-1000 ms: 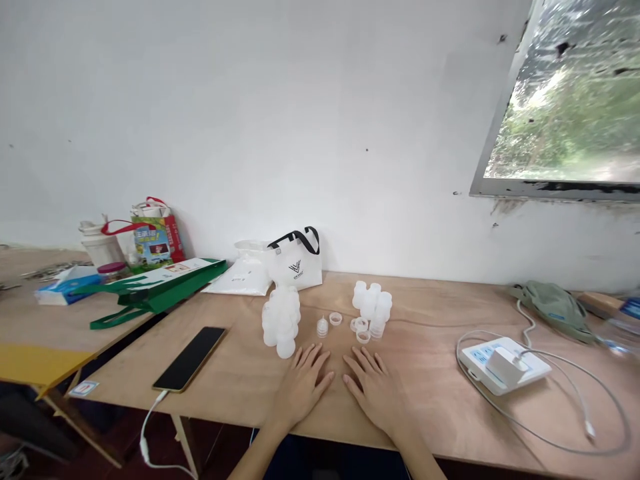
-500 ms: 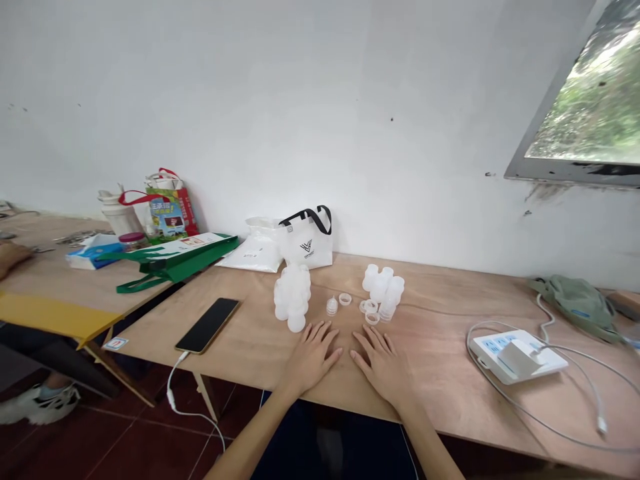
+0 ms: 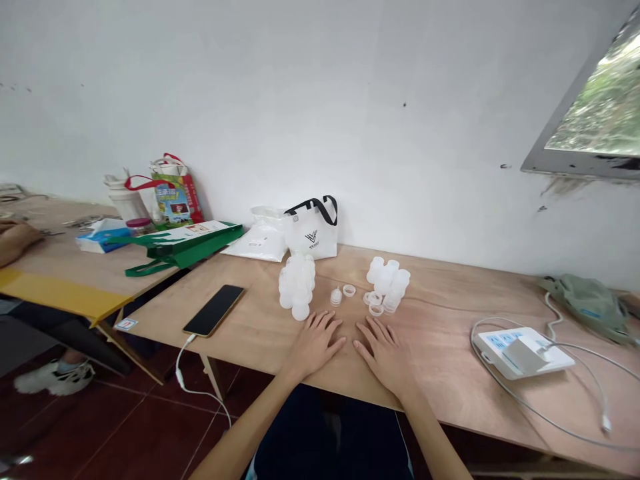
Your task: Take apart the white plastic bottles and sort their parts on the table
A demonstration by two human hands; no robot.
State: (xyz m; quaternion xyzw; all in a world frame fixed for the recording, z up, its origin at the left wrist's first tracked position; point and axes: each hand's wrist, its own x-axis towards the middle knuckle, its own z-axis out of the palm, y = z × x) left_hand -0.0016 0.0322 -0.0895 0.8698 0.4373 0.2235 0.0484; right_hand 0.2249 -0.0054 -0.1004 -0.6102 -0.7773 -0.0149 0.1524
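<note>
My left hand [image 3: 315, 343] lies flat on the wooden table [image 3: 270, 347], fingers stretched out and holding nothing. Just beyond its fingertips stands a cluster of whitish translucent plastic pieces with round ends [image 3: 297, 287]. My right hand [image 3: 383, 350] also rests flat with its fingers apart and nothing in it. Past it are stacked white plastic cylinders [image 3: 389, 280] and several loose translucent rings [image 3: 374, 301]. Between the two groups sit a small pointed translucent cap [image 3: 336, 296] and a single ring [image 3: 349, 290].
A phone [image 3: 214, 311] with a charging cable lies at left. Against the wall stand a white bag with black handles [image 3: 315, 233] and a white plastic packet [image 3: 260, 237]. A white box [image 3: 523, 353] with cables is at right. Another person's hand [image 3: 17, 240] rests on the neighbouring table.
The camera view has shifted slightly, so the table's things appear a little higher and further right. Both my hands stay flat in place. More of the other person's hand shows at left.
</note>
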